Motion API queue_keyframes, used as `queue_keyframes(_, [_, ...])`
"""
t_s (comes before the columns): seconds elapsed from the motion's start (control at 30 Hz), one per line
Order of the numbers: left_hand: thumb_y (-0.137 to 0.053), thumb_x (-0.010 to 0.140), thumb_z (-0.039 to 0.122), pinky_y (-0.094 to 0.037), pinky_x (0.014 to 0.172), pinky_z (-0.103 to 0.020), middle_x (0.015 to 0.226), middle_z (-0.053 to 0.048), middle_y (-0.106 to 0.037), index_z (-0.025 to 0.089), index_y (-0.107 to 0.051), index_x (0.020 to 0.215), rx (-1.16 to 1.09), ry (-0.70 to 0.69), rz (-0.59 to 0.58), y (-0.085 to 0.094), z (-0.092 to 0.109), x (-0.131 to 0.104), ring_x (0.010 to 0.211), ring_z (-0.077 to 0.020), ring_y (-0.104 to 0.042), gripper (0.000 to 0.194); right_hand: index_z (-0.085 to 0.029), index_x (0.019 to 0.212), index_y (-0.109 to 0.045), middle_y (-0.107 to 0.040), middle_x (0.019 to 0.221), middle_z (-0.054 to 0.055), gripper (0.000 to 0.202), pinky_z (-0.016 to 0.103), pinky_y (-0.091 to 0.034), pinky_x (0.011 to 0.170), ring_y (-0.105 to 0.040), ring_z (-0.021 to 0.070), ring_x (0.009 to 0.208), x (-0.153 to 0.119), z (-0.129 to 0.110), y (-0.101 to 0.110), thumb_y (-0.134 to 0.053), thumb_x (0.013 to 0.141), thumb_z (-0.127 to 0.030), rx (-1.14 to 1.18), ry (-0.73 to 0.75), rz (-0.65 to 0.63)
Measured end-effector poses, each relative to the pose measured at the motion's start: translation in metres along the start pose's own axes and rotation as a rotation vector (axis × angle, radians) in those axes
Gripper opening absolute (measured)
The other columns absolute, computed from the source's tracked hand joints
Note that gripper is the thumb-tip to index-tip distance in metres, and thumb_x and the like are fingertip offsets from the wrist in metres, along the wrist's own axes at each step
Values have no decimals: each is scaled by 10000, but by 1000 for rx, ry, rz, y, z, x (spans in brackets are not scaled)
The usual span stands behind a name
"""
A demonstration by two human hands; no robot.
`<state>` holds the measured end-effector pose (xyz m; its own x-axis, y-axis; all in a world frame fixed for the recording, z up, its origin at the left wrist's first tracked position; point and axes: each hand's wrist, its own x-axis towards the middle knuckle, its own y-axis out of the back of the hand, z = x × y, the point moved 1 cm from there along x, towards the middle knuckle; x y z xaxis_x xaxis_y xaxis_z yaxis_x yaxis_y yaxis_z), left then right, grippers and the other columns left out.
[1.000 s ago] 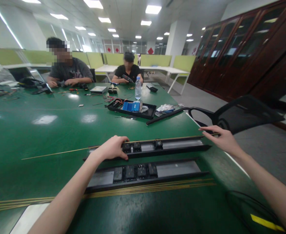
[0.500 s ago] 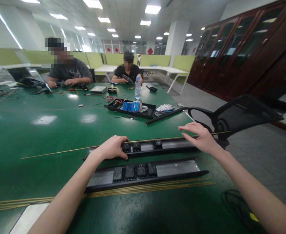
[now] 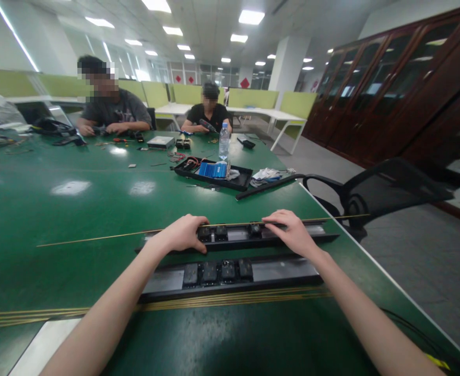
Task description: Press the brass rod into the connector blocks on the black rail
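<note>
My left hand (image 3: 186,234) spans the far black channel (image 3: 230,244), its fingers over the far edge and its thumb at the near side. A thin brass-coloured rod (image 3: 104,238) lies lengthwise along that channel and sticks out past both ends. With thumb and fingertips, my right hand (image 3: 288,231) pinches the rod, just right of a small black block (image 3: 255,230). Two more black blocks (image 3: 221,232) sit in the channel beside my left hand. Nearer to me lies a second black channel (image 3: 284,270) holding several black blocks (image 3: 209,272) in a row.
Several brass-coloured rods (image 3: 230,300) lie along the front. A white board (image 3: 44,344) is at lower left. Farther back are a black tray (image 3: 233,184) with a blue part, a water bottle (image 3: 224,142) and gloves (image 3: 267,176). Two people sit opposite; an office chair (image 3: 394,185) stands right.
My right hand has moved left along the far channel and closed its fingers at the rod near the single block. My left hand stays in place. The view has shifted slightly.
</note>
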<state>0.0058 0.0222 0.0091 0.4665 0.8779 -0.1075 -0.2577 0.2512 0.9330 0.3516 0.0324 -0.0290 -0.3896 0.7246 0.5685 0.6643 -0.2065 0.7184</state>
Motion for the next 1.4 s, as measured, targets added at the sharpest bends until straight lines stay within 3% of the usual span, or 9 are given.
queue_keyframes(0.23, [-846, 570, 467, -489, 713, -287, 1011, -72, -754, 204, -678, 1162, 17, -2, -10, 0, 0, 0, 915, -272, -692, 669, -273, 1009, -764, -768, 963, 29, 144, 445, -473, 948, -657, 231, 961, -1, 1, -7, -658, 921, -313, 17, 15, 29])
queue_keyframes(0.43, [-837, 573, 478, -493, 707, -289, 1003, -69, -751, 209, -678, 1156, 29, -1, -11, 1, 2, 0, 909, -271, -694, 662, -272, 999, -776, -756, 912, 37, 156, 411, -502, 855, -646, 213, 891, -1, 2, -10, -646, 926, -319, 62, 20, 53])
queue_keyframes(0.67, [-842, 564, 469, -498, 724, -302, 1014, -82, -752, 194, -678, 1167, 32, -8, -5, 1, 2, 0, 910, -280, -693, 683, -277, 1155, -736, -751, 965, 48, 246, 466, -470, 943, -634, 220, 926, 0, -6, -11, -598, 952, -286, -84, 127, 57])
queue_keyframes(0.93, [-841, 570, 461, -497, 743, -299, 1027, -81, -756, 203, -686, 1145, 37, -11, 0, 2, 3, 0, 918, -274, -696, 649, -278, 1047, -754, -761, 951, 40, 221, 444, -464, 909, -638, 225, 946, 1, -10, -10, -549, 971, -249, -93, 148, 26])
queue_keyframes(1.4, [-840, 564, 495, -501, 719, -294, 1011, -75, -761, 208, -690, 1159, 50, -20, -9, 2, 0, 1, 901, -271, -699, 677, -252, 1106, -736, -744, 948, 62, 222, 438, -478, 896, -641, 223, 931, 1, -14, -12, -567, 963, -255, -154, 164, 53])
